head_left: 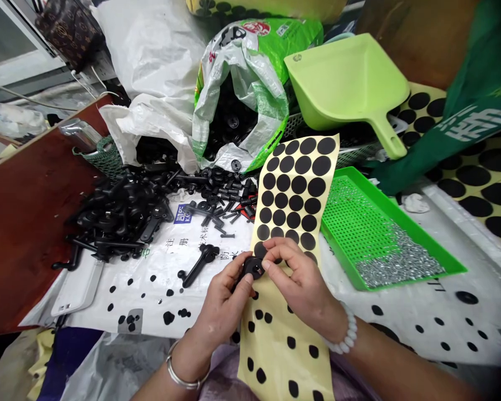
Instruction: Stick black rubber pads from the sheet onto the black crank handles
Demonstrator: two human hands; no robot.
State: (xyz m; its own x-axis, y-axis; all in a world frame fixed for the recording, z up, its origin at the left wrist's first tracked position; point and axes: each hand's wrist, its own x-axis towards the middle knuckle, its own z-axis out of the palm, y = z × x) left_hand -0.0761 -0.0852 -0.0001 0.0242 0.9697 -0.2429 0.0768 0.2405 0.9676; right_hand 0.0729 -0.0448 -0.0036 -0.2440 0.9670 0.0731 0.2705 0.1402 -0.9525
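My left hand [222, 303] grips a round black plastic part [254, 268] between thumb and fingers, its disc face turned up. Against the right edge of that part, the thumb and forefinger of my right hand [307, 292] are pinched together; whether anything small sits between them I cannot make out. Both hands are over a long yellow backing sheet [286, 320]. Rows of round black stickers [303, 165] cover its far half, while scattered small black dots lie on the near half. Left of my hands a black crank-shaped handle [199, 265] rests on the white table cover.
A pile of black plastic parts [121, 209] lies at the left. Behind stand an open green-white bag [271, 92] of black parts and a lime dustpan [350, 78]. To the right is a green perforated tray [346, 223] with small metal pieces.
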